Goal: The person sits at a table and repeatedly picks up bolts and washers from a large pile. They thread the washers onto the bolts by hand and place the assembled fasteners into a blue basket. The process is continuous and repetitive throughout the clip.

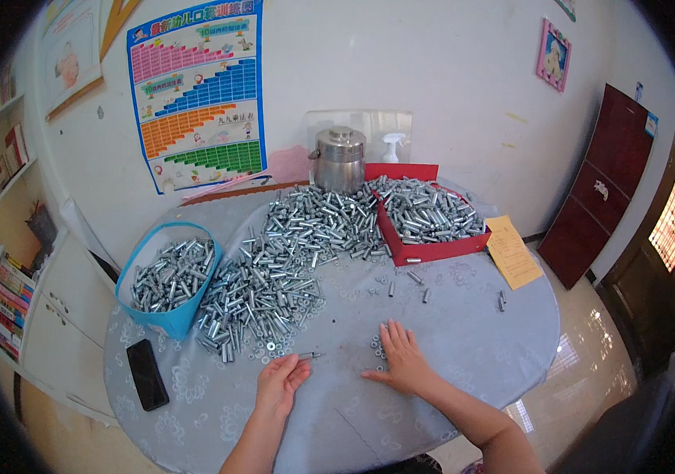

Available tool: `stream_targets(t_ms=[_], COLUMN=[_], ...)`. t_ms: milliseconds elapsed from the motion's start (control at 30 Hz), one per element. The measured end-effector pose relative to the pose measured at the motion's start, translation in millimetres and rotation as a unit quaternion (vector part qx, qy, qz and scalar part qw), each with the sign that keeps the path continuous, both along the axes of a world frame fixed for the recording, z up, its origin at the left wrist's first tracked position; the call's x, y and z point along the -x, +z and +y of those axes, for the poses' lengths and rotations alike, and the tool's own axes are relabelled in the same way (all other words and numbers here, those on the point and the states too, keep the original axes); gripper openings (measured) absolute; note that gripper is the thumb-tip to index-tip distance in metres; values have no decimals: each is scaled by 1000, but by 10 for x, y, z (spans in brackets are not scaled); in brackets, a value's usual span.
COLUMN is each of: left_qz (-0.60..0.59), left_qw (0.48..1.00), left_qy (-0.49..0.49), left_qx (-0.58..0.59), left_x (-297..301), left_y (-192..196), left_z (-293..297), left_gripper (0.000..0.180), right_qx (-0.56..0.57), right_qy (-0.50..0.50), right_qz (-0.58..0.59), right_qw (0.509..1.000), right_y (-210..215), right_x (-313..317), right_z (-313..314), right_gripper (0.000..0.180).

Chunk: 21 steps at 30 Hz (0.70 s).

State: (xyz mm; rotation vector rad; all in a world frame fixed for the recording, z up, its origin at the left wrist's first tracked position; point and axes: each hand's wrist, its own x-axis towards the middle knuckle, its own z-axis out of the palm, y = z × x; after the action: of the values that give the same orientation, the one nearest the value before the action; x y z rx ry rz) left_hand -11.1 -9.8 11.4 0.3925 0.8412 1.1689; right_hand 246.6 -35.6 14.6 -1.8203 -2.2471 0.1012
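Near the front middle of the table, my left hand [279, 382] is closed, with thumb and fingers pinching a small metal bolt [312, 355] that points right. My right hand [405, 363] lies palm down on the cloth, fingers spread, and holds nothing that I can see. Beside its fingers is a small group of metal nuts or washers [377, 345], partly covered by the hand. Beyond my left hand spreads a large heap of silvery metal sleeve anchors [266, 284]. Loose washers [271, 347] lie at its near edge.
A blue bin [170, 322] full of anchors stands at left, near a black phone [147, 375]. At the back are a red box [442, 251] of anchors, a steel pot [341, 162] and a white spray bottle [392, 148]. A yellow paper [514, 254] hangs near the right edge.
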Motion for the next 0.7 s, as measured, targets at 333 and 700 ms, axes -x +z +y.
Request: stream_targets(t_ms=[333, 700], left_qz=[-9, -11], left_qw=[1000, 1000], left_qy=[-6, 9], left_qx=[-2, -23], left_x=[51, 128], left_y=[45, 40], left_z=[1, 41], left_gripper=[13, 12], right_qx=[-75, 65], right_qy=[37, 27], right_qz=[61, 244], right_qw=[995, 967], right_y=[-120, 239], right_x=[414, -103], right_z=[739, 654], right_gripper=[85, 34])
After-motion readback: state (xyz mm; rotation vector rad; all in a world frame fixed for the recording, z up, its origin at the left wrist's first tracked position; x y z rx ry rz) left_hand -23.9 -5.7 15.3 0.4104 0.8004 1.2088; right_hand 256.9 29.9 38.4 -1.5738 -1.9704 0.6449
